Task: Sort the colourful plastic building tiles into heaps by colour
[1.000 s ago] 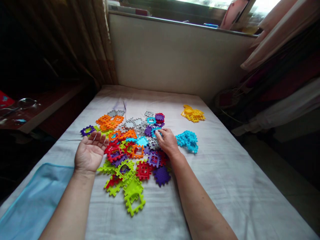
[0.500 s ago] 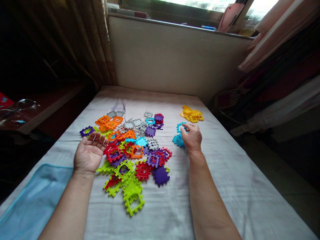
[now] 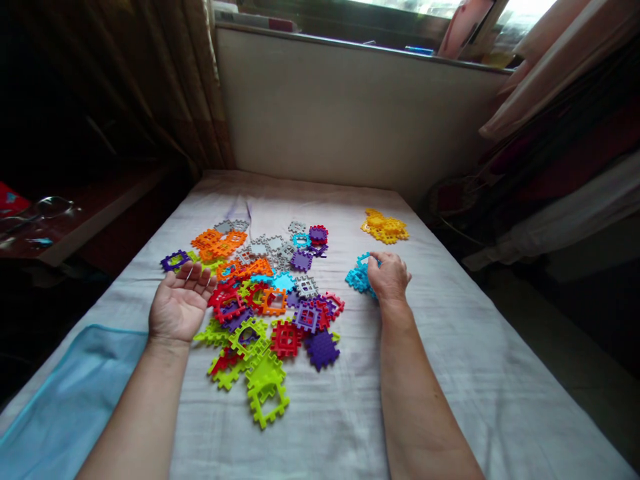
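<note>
My left hand (image 3: 183, 303) rests palm up at the left edge of a mixed pile of toothed plastic tiles, its fingers apart and nothing in it. Red tiles (image 3: 286, 338), lime green tiles (image 3: 265, 373), orange tiles (image 3: 220, 244) and purple tiles (image 3: 323, 349) lie in that pile. To the right of the pile, my right hand (image 3: 389, 276) is at a small heap of light blue tiles (image 3: 358, 279), fingers closed on the edge of a blue frame tile (image 3: 365, 260). The hand partly hides the heap.
A heap of yellow tiles (image 3: 384, 228) lies beyond my right hand. The white sheet (image 3: 330, 420) covers the surface. A light blue cloth (image 3: 75, 393) is at the near left. A wall (image 3: 350, 113) stands behind, with curtains at the left and hanging cloth at the right.
My right hand has moved slightly to the right and nearer, and the blue frame tile has come down onto the blue heap. My left hand has hardly moved.
</note>
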Demonstrator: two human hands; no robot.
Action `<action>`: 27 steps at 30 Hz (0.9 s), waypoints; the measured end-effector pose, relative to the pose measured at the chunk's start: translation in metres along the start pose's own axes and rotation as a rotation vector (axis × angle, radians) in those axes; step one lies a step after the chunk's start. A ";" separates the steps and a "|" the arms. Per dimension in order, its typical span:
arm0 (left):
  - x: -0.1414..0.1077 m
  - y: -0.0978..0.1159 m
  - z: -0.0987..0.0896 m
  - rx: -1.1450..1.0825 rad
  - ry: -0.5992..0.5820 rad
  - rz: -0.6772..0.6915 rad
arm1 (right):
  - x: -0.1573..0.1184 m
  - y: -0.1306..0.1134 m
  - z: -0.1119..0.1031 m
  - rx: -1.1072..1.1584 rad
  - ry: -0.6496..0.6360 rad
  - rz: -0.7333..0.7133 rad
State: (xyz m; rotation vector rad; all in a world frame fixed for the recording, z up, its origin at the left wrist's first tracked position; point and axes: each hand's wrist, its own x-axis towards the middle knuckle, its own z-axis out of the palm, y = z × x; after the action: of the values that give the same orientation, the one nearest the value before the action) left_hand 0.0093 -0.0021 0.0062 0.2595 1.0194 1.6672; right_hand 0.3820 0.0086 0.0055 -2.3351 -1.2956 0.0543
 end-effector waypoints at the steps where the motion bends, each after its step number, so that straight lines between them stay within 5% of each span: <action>1: -0.001 0.000 0.001 -0.006 0.005 -0.003 | 0.000 0.000 0.000 -0.004 -0.005 0.005; 12: 0.002 -0.001 -0.002 -0.011 -0.007 0.003 | -0.007 -0.014 0.001 0.069 0.029 -0.110; 20: 0.002 -0.001 -0.004 -0.004 -0.019 0.011 | -0.049 -0.070 0.016 0.191 -0.207 -0.557; 27: 0.001 -0.001 -0.002 -0.035 -0.015 -0.010 | -0.084 -0.093 0.022 0.076 -0.418 -0.776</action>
State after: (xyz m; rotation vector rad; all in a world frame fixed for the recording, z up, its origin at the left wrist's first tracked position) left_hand 0.0086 -0.0028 0.0034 0.2428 0.9780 1.6699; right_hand 0.2561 -0.0098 0.0083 -1.6589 -2.2697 0.3432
